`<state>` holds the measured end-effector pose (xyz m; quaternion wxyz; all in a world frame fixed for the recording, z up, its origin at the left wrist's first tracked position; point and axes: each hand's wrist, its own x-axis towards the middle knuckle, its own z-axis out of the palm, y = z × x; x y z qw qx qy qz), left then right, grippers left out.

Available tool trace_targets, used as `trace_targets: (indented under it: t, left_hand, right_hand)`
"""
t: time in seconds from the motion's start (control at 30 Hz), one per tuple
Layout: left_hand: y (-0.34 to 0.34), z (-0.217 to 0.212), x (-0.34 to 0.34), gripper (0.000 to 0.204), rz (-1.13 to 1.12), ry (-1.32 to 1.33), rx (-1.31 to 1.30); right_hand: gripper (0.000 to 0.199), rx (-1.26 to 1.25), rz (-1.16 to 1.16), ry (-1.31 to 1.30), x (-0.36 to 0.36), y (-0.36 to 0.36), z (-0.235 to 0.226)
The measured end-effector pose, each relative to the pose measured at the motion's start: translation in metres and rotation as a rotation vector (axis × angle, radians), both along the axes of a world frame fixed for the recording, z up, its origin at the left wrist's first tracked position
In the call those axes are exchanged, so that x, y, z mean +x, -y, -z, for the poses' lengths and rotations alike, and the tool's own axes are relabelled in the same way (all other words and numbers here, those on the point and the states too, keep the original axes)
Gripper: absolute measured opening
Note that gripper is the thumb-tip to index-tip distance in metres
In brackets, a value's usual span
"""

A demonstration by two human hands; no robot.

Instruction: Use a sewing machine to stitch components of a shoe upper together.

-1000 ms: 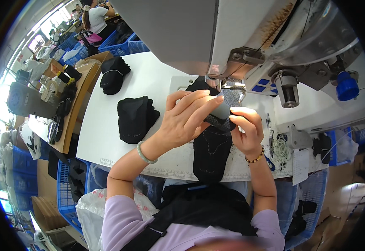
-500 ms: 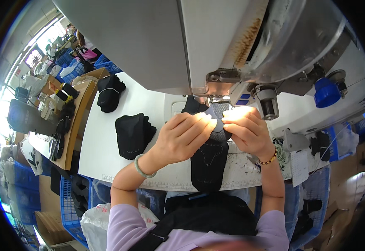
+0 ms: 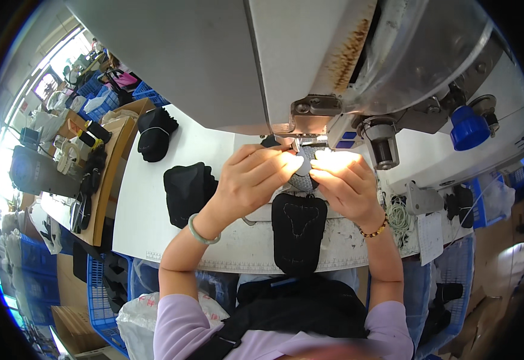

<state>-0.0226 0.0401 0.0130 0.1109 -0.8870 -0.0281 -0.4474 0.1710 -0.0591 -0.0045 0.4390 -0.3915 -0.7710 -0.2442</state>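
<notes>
Under the head of the sewing machine [image 3: 316, 117], a grey mesh-like fabric piece [image 3: 301, 182] lies between my two hands. My left hand [image 3: 254, 179] pinches its left side, fingers bent and pressed together. My right hand [image 3: 349, 183] pinches its right side close to the needle area, under the bright lamp light. The piece's far end is partly hidden by my fingers and the machine. Nearer me, a black fabric piece [image 3: 298, 237] with pale stitched outlines lies flat at the table edge, touched by neither hand.
Left on the white table [image 3: 136, 222] sit a stack of black pieces [image 3: 188, 193] and a tied black bundle [image 3: 155, 133]. At right are tangled pale cord [image 3: 399, 216], a paper sheet [image 3: 430, 239] and a blue knob [image 3: 469, 128]. Blue baskets [image 3: 102, 312] stand below.
Both hands have shifted slightly away from me and left with the grey piece. A strip of table now shows between it and the black piece near the edge.
</notes>
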Motion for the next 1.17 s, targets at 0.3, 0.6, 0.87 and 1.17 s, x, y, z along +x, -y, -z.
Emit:
trace_targets:
  t: [0.3, 0.6, 0.87, 1.17]
  left_hand:
    - [-0.017, 0.002, 0.0, 0.027, 0.142, 0.037, -0.238]
    - [-0.024, 0.014, 0.007, 0.027, 0.097, 0.16, -0.344]
    - [-0.026, 0.023, 0.004, 0.034, 0.076, 0.179, -0.458]
    - [-0.026, 0.012, -0.001, 0.03, 0.087, 0.089, -0.33]
  right_hand:
    - [0.025, 0.121, 0.191, 0.027, -0.024, -0.003, 0.009]
    - [0.022, 0.066, 0.288, -0.032, -0.03, -0.005, 0.01]
    - [0.027, 0.028, 0.256, -0.084, -0.028, -0.003, 0.021]
    - [0.031, 0.015, 0.243, -0.127, -0.024, -0.005, 0.026]
